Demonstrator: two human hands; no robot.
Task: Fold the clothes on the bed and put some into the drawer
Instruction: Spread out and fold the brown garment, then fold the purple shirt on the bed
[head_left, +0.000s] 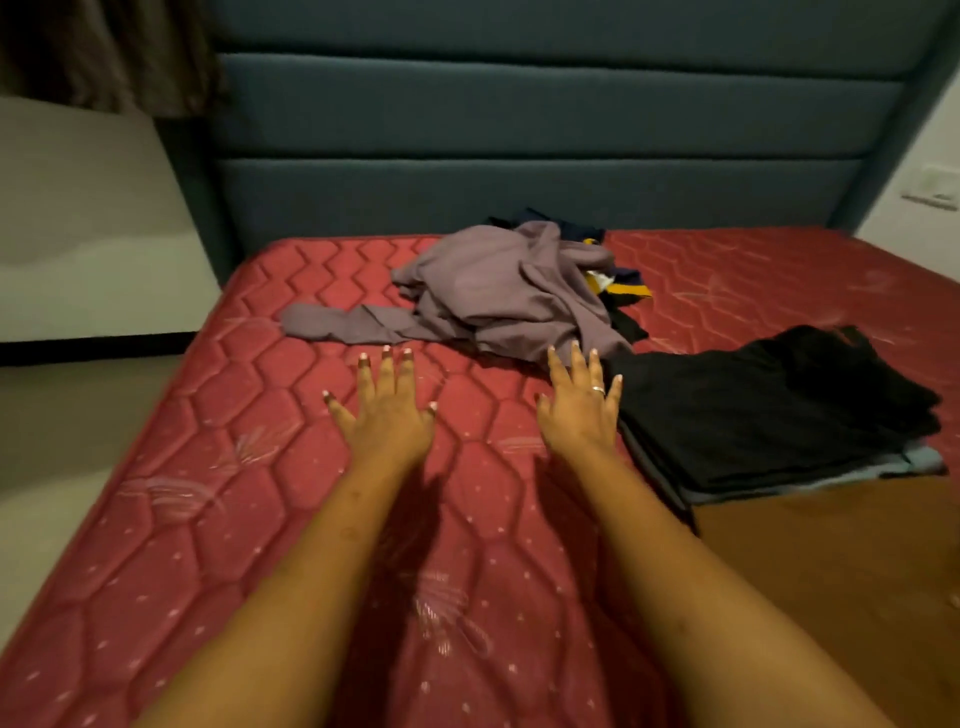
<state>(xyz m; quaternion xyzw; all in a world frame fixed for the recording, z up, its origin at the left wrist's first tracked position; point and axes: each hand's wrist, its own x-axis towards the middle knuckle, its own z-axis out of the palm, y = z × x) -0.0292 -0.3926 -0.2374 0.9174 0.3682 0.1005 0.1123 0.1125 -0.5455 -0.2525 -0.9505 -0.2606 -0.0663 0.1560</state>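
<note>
A crumpled grey-purple garment (498, 291) lies in a heap on the red quilted mattress (218, 467), with dark navy and yellow clothes (618, 286) under its right side. A stack of folded clothes, black on top (769, 410), sits at the right. My left hand (387, 410) reaches forward over the mattress, fingers straight and spread, just short of the grey garment. My right hand (582, 405), wearing a ring, is stretched out the same way, its fingertips at the garment's near edge, beside the black stack. Neither hand holds anything.
A padded blue headboard (519, 156) stands behind the mattress. A brown wooden surface (831, 571) shows at the lower right beside the folded stack. A pale wall and floor lie to the left, and a wall switch (930, 189) is at the far right.
</note>
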